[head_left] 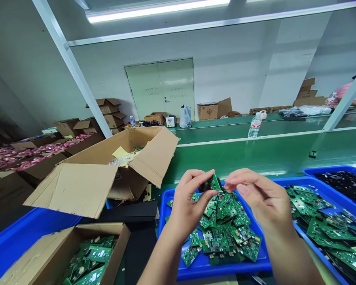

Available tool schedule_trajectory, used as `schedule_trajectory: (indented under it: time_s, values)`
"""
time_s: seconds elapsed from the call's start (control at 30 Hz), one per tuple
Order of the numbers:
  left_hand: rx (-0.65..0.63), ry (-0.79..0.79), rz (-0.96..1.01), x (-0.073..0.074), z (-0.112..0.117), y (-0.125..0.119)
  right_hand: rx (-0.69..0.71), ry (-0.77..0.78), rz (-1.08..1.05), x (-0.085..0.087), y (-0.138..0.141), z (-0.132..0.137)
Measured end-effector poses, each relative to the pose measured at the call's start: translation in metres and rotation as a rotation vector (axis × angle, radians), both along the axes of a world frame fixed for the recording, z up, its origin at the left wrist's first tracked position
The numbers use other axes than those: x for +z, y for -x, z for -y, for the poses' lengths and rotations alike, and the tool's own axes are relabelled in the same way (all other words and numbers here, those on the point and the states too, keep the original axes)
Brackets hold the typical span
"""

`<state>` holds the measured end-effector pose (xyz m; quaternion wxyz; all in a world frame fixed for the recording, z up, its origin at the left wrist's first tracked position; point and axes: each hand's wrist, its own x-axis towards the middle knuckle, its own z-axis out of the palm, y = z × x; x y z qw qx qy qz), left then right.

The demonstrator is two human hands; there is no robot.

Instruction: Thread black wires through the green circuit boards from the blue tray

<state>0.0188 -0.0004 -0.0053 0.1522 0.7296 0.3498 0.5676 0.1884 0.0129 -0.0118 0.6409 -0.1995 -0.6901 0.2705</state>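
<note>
My left hand [190,198] pinches a small green circuit board [214,183] by its edges, between thumb and fingers. The board is tilted, and a dark part shows on its side. Just to the right, my right hand [262,194] has its fingers curled together close to the board's edge. Whatever its fingertips hold, if anything, is too small to make out. Both hands are above a blue tray [225,274], where many loose green circuit boards [216,239] lie in a heap.
A second blue tray [317,253] of boards stands at right, beside a tray of black parts [344,186]. An open carton [77,186] and a smaller box of boards [123,237] stand at left. A water bottle [255,126] is on the green bench [213,156] behind.
</note>
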Motion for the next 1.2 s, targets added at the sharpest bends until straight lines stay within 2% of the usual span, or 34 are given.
schedule_trajectory:
  time_s: [0.1,0.2,0.33,0.6,0.73,0.93,1.1,1.2]
  values:
    - [0.035,-0.133,-0.056,0.002,0.002,0.000,0.063,0.192,0.016,0.000,0.002,0.001]
    - [0.046,-0.237,-0.114,0.004,0.001,0.001,0.113,0.295,0.078,0.000,0.002,0.000]
    - [0.028,-0.281,-0.166,0.003,-0.001,0.003,0.126,0.340,0.094,-0.003,0.001,-0.002]
    - [0.032,-0.240,-0.150,0.001,-0.002,0.004,0.127,0.327,0.130,-0.001,0.000,-0.001]
    - [-0.015,-0.178,-0.149,0.002,-0.003,0.005,0.086,0.280,0.126,-0.001,0.004,-0.001]
    - [-0.009,-0.072,-0.162,0.000,-0.004,0.002,-0.127,0.203,0.147,-0.004,0.013,-0.002]
    - [-0.041,0.193,-0.167,0.000,0.001,-0.009,-0.337,0.157,0.161,-0.006,0.017,-0.011]
    - [-0.092,0.346,-0.069,0.001,0.004,-0.015,-0.352,0.008,0.177,-0.007,0.017,-0.015]
